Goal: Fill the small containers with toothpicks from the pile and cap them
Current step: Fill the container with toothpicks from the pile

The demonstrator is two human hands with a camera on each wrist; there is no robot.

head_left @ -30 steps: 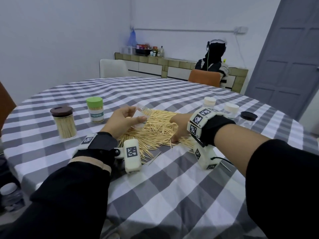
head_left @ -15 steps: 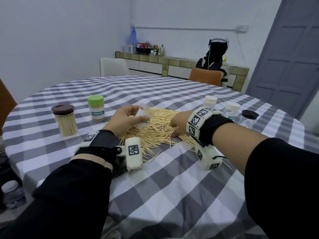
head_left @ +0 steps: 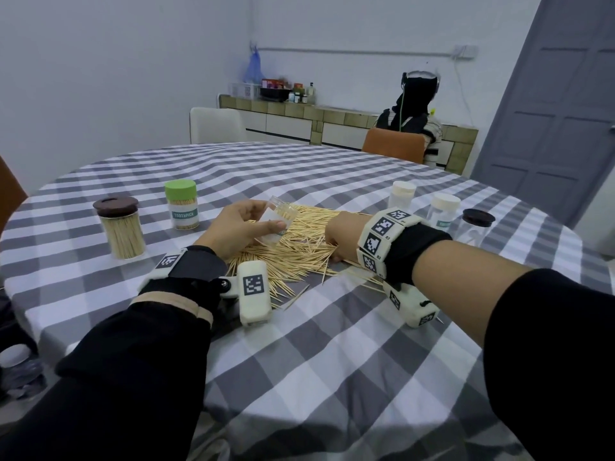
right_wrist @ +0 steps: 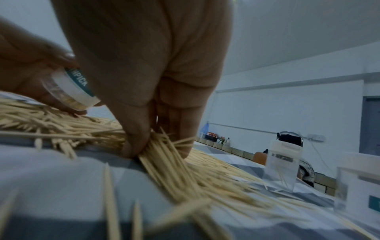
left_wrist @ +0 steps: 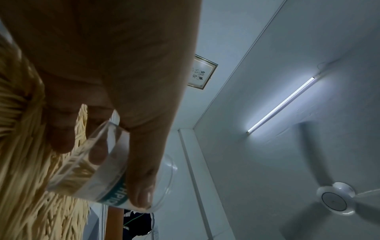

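The small clear plastic container with a teal-lettered label [head_left: 278,224] is tilted, its long axis leaning away from the person, open mouth up and toward the far side, a few toothpicks inside; the left hand [head_left: 238,229] curls round it just above the loose heap of pale wooden toothpicks [head_left: 299,251] on the grey-and-white checked tablecloth [head_left: 316,361]. The right hand [right_wrist: 148,91] pinches a bundle of toothpicks at the heap's near edge, fingertips hidden in the head view. Two filled, capped jars stand left: brown-lidded [head_left: 120,227] and green-lidded [head_left: 182,204]. Three near-empty containers stand right, partly blocked by the right wrist.
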